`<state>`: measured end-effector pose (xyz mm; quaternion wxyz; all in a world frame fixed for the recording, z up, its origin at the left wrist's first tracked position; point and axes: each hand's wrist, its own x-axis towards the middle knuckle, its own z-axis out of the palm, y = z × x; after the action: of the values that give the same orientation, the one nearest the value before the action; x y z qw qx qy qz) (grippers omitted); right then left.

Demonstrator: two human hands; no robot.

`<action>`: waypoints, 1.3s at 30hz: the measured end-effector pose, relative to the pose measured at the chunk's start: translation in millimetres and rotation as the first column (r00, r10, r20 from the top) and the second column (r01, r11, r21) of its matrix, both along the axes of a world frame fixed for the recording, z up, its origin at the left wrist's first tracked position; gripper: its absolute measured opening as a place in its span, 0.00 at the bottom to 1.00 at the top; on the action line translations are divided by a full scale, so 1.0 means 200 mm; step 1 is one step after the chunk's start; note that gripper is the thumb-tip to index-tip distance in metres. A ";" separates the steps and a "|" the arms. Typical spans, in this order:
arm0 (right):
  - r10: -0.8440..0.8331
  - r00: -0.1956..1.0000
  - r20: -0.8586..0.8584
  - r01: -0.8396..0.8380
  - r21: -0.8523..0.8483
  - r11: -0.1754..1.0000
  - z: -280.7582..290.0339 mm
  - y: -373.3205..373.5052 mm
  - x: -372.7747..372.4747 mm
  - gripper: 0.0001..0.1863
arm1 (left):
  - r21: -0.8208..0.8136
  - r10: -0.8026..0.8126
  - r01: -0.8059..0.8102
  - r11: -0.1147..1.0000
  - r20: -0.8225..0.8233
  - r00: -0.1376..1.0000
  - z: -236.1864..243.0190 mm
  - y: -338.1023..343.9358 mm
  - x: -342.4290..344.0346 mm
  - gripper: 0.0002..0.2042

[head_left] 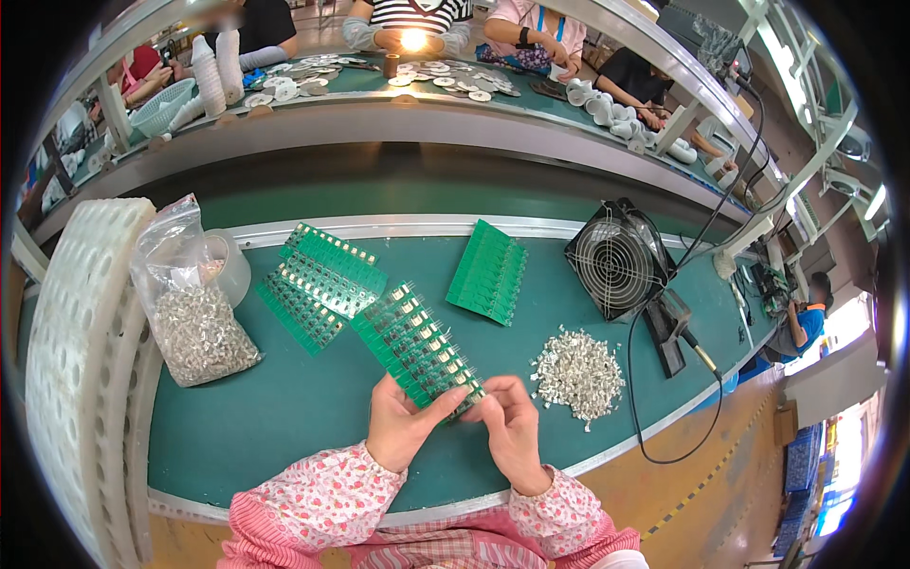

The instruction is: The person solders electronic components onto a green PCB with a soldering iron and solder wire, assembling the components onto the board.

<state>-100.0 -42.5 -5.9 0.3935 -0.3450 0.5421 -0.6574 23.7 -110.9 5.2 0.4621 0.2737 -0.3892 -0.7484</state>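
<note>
A green circuit board panel (409, 343) is held at a slant above the middle of the bench, with a row of small white connectors along it. My left hand (400, 425) grips its lower end, thumb on top and fingers underneath. At the lower right corner of the panel, my right hand (512, 425) is closed in a pinch against the edge; whatever its fingertips hold is too small to make out. To the right lies a loose heap of small whitish connectors (580, 376). Behind the held panel are stacked circuit board panels (318, 275) with connectors, and another green panel (487, 272).
A black fan (616, 261) with a wire guard stands at the back right, beside a soldering iron stand (666, 332) and its looping cable. On the left are a bag of small parts (204, 332), a white cup (230, 267) and stacked white perforated foam (81, 379). Co-workers sit across a conveyor.
</note>
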 end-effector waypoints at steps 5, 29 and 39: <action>0.142 0.977 0.158 -0.160 0.108 0.981 0.00 0.05 -0.03 0.10 | -0.014 -0.230 0.231 0.973 0.071 0.971 -0.01 -0.02 0.02 0.17; 0.056 0.888 -0.456 0.005 0.133 0.991 0.04 0.32 -0.40 0.11 | -0.635 0.239 0.475 0.609 0.718 0.653 -0.05 -0.15 0.06 0.10; 0.020 0.930 -0.367 0.036 0.146 0.989 0.02 0.34 -0.38 0.10 | -0.629 0.223 0.512 0.585 0.731 0.645 -0.03 -0.13 0.07 0.11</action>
<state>-175.3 24.6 -1.6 0.3075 -0.4290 0.6556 -0.5401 38.6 -137.8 0.2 0.2582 0.2820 -0.8565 -0.3468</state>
